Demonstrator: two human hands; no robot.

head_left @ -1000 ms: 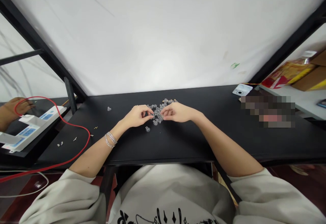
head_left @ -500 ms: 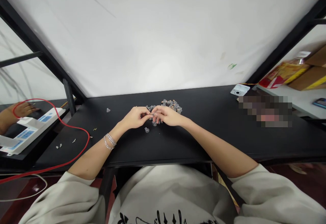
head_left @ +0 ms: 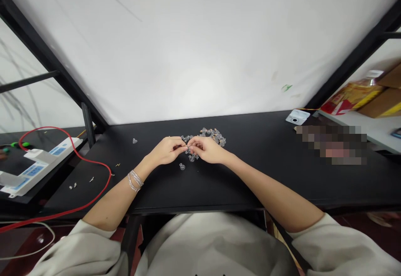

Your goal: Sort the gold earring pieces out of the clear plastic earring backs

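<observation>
Clear bulb-shaped beads [head_left: 213, 136] lie in a loose heap, long axis running sideways across the black tabletop [head_left: 266, 175]. Leftmost, a red cable [head_left: 94, 196] curves past a white power strip [head_left: 40, 167]. Fingertips of the left hand [head_left: 166, 150] and right hand [head_left: 208, 150] meet narrowly over the heap; whether they hold a bead, I cannot tell. Cardboard boxes [head_left: 384, 100] sit far right.

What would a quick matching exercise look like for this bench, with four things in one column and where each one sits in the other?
Things:
1. Silver bracelets
2. Small clear globe
3. Red cable
4. White power strip

Places:
A. Looping over the left end of the black table
B. Around the left wrist
C. On a dark surface left of the table
D. Lying apart from the cluster of clear pieces

Pairs: 1B, 2D, 3A, 4C
</observation>
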